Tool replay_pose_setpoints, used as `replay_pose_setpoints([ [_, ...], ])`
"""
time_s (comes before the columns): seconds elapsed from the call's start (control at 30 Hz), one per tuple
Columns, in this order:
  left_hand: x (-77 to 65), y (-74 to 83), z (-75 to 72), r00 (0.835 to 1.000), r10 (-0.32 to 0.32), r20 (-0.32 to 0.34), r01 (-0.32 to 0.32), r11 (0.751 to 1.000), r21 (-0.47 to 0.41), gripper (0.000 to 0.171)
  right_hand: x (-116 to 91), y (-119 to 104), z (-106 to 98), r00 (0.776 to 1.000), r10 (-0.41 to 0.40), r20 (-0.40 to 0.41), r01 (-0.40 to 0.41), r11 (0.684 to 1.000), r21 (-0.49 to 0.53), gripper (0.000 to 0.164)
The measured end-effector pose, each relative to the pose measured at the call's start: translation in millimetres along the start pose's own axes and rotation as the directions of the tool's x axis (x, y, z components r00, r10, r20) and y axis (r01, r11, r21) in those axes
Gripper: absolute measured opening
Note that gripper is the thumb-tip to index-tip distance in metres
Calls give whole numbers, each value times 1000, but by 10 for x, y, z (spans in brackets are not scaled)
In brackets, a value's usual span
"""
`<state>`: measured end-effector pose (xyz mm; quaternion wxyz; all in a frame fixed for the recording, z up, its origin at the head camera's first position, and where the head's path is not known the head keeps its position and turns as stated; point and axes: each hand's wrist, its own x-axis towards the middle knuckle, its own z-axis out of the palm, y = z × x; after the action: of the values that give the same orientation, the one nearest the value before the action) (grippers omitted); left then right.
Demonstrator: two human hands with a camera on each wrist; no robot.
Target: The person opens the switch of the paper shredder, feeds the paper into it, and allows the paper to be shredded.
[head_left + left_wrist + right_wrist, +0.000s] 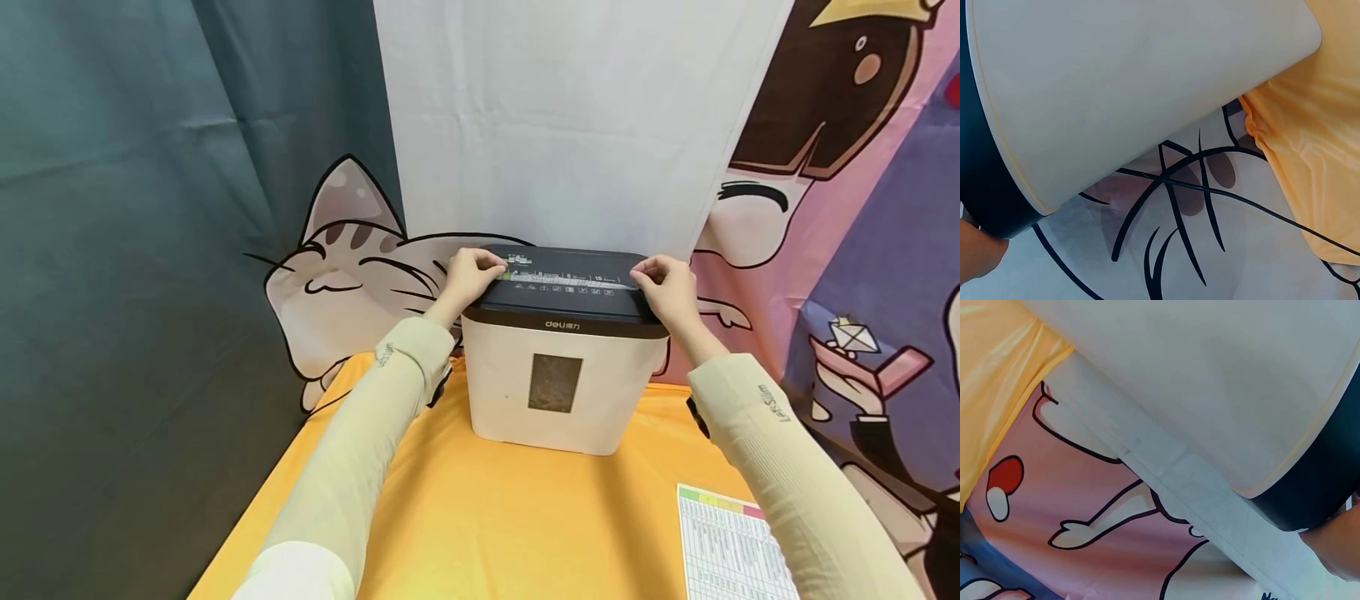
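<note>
On the table stands a paper shredder (570,392) with a white bin, a small window in its front and a black lid (577,308). A thin pale strip (570,279) runs across the lid's top. My left hand (468,275) reaches over the lid's left end, its thumb and fingers pinched together at that end of the strip. Mirroring it, my right hand (667,287) pinches at the strip's right end. Both wrist views show the bin's side and the lid's rim, with only a bit of each hand; the fingertips are hidden there.
A yellow cloth (517,517) covers the table. At the front right lies a printed sheet (731,542), partly behind the right sleeve. Close behind the shredder hangs a backdrop (585,125) with cartoon figures. A thin dark cable (1229,195) runs beside the bin.
</note>
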<state>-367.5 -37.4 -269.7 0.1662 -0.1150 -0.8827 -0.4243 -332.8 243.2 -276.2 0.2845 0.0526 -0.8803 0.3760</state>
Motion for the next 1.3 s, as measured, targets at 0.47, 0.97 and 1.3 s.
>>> replay_pose_setpoints([
  [0.47, -55, 1, 25, 996, 93, 14, -92, 996, -19, 16, -61, -13, -76, 997, -60, 44, 60, 998, -1, 17],
  [0.97, -213, 19, 62, 971, 241, -1, -241, 970, -21, 16, -232, 23, -252, 994, -106, 37, 104, 992, 68, 22],
  [1.3, -373, 47, 82, 949, 314, 7, -314, 949, 18, 20, -393, 82, -395, 989, -144, -21, 145, 970, 195, 18],
])
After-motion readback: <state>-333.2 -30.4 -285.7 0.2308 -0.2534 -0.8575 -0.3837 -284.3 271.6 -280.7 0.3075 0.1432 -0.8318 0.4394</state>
